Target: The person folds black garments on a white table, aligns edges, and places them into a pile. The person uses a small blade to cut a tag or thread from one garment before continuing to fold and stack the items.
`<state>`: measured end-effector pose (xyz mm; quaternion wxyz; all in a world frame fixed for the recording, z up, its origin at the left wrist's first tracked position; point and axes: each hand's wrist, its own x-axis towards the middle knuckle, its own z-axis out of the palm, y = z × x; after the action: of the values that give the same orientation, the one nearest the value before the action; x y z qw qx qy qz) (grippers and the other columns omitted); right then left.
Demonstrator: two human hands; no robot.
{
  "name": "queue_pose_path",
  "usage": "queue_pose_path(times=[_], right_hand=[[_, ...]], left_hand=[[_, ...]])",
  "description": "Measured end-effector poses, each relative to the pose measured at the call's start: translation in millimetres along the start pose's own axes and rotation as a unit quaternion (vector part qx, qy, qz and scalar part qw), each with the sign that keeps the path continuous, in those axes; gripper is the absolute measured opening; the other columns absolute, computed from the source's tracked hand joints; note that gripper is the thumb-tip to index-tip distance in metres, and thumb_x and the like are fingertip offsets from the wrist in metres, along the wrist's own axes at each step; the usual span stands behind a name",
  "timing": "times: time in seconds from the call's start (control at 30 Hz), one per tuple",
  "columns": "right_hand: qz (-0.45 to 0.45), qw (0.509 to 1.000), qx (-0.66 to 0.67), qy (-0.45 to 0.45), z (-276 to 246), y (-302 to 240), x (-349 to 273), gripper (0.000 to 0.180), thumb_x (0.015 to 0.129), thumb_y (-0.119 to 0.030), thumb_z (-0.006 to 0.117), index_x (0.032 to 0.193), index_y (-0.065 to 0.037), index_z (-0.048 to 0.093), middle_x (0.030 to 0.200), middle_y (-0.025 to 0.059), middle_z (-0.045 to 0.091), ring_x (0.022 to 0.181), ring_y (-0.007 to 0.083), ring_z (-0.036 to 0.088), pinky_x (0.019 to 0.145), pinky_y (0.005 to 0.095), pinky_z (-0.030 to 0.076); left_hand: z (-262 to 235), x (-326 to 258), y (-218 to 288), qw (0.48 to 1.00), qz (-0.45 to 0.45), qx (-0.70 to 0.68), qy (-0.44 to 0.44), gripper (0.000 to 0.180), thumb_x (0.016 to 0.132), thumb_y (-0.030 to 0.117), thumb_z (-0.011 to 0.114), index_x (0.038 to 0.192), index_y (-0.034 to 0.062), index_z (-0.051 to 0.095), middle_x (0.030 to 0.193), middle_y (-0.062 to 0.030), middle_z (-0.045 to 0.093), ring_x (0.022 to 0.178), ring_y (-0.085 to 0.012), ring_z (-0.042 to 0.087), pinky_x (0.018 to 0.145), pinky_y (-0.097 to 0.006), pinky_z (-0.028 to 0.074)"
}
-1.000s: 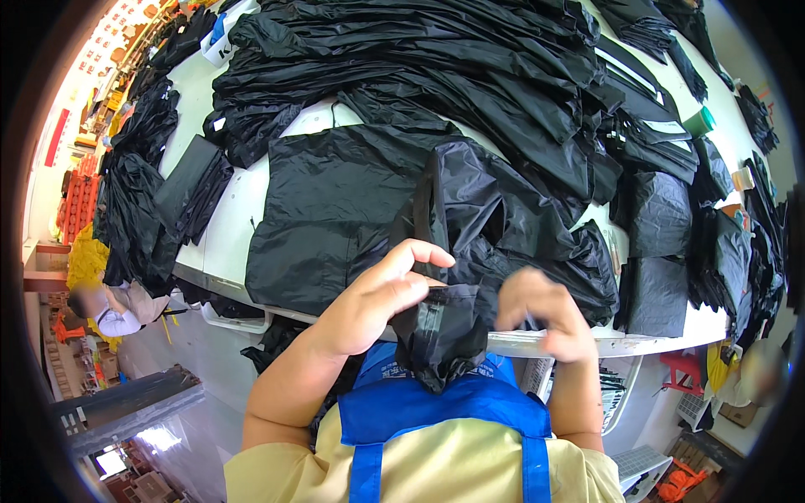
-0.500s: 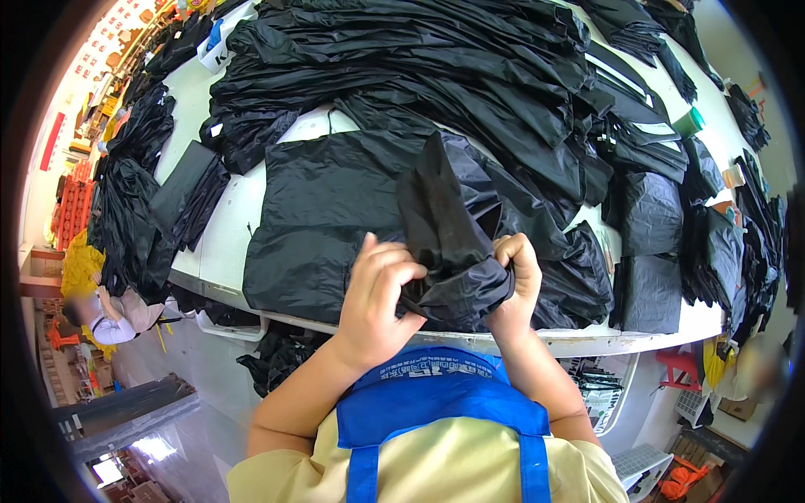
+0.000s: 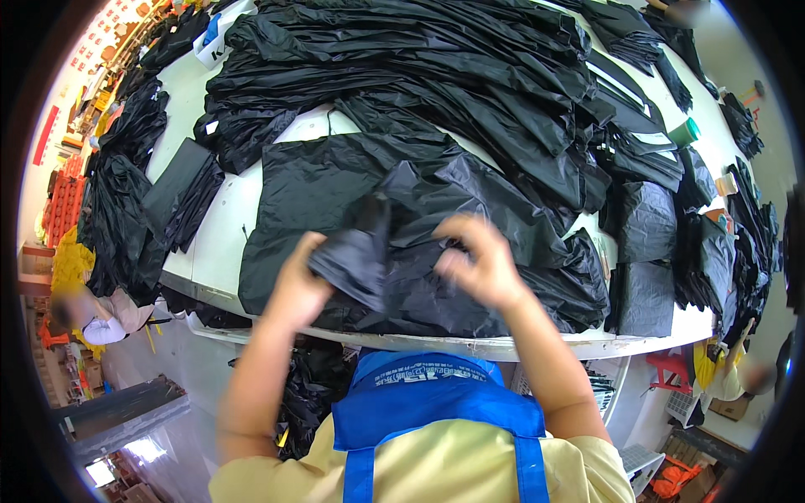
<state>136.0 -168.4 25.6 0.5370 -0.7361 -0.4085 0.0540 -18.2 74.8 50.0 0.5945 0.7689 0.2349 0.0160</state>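
My left hand (image 3: 302, 289) grips a bunched piece of black fabric (image 3: 356, 251) just above the near edge of the white table (image 3: 222, 226). My right hand (image 3: 474, 260) is blurred, with curled fingers touching the black plastic-like bag (image 3: 470, 201) that lies crumpled in front of me. A flat black sheet (image 3: 310, 180) is spread under both. Beyond it a large heap of black garments (image 3: 419, 67) covers the far part of the table.
Folded black bundles (image 3: 646, 218) stand at the right, with a green roll (image 3: 686, 130) behind them. More black piles (image 3: 126, 193) lie at the left end. A person (image 3: 92, 314) sits low at the left; another person (image 3: 742, 377) is at the lower right.
Both hands had been clasped together around the bunched fabric; now they have drawn apart, the left keeping the bunch and the right moving out to the right over the bag.
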Motion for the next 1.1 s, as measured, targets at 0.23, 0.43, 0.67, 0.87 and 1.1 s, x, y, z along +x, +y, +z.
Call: queue_pose_path(times=[0.23, 0.43, 0.67, 0.87, 1.1], right_hand=[[0.297, 0.823, -0.484, -0.026, -31, 173, -69, 0.063, 0.09, -0.045, 0.053, 0.146, -0.021, 0.035, 0.155, 0.01, 0.023, 0.142, 0.0368, 0.016, 0.115, 0.051, 0.013], [0.134, 0.911, -0.389, 0.038, -25, 157, 10, 0.05, 0.085, -0.028, 0.063, 0.13, -0.009, 0.05, 0.131, 0.0123, 0.051, 0.125, 0.0329, 0.042, 0.101, 0.0482, 0.035], [0.048, 0.847, -0.453, -0.275, -11, 145, 144, 0.029, 0.086, -0.037, 0.062, 0.094, -0.01, 0.068, 0.09, 0.0058, 0.067, 0.109, 0.0311, 0.05, 0.095, 0.0465, 0.036], [0.17, 0.813, -0.555, 0.043, -4, 231, 124, 0.026, 0.083, -0.03, 0.068, 0.077, -0.004, 0.064, 0.091, 0.0138, 0.057, 0.092, 0.0335, 0.054, 0.078, 0.043, 0.045], [0.131, 0.828, -0.521, 0.158, 13, 258, 117, 0.027, 0.084, -0.024, 0.068, 0.077, -0.003, 0.052, 0.086, 0.0168, 0.053, 0.085, 0.0368, 0.053, 0.077, 0.0455, 0.044]], left_hand=[[-199, 172, -143, 0.882, 0.011, 0.432, 0.188, 0.021, 0.08, 0.016, 0.058, 0.091, 0.0005, 0.067, 0.083, -0.0213, 0.068, 0.077, -0.0261, 0.065, 0.072, -0.036, 0.049], [-173, 213, -193, 0.991, -0.037, 0.062, 0.113, 0.031, 0.094, 0.012, 0.051, 0.122, -0.001, 0.056, 0.112, -0.0195, 0.063, 0.103, -0.0238, 0.059, 0.09, -0.03, 0.043], [-157, 255, -217, 0.998, -0.019, -0.003, 0.064, 0.032, 0.096, 0.013, 0.046, 0.126, 0.0036, 0.053, 0.104, -0.0121, 0.067, 0.094, -0.0214, 0.061, 0.085, -0.028, 0.046], [-127, 274, -195, 0.988, -0.076, 0.132, 0.035, 0.023, 0.098, 0.022, 0.038, 0.115, 0.0103, 0.048, 0.099, -0.0284, 0.063, 0.094, -0.0406, 0.062, 0.081, -0.039, 0.046], [-182, 282, -161, 0.969, -0.01, 0.215, 0.119, 0.028, 0.094, 0.028, 0.056, 0.094, 0.0008, 0.062, 0.088, -0.017, 0.066, 0.078, -0.0273, 0.062, 0.073, -0.034, 0.046]])
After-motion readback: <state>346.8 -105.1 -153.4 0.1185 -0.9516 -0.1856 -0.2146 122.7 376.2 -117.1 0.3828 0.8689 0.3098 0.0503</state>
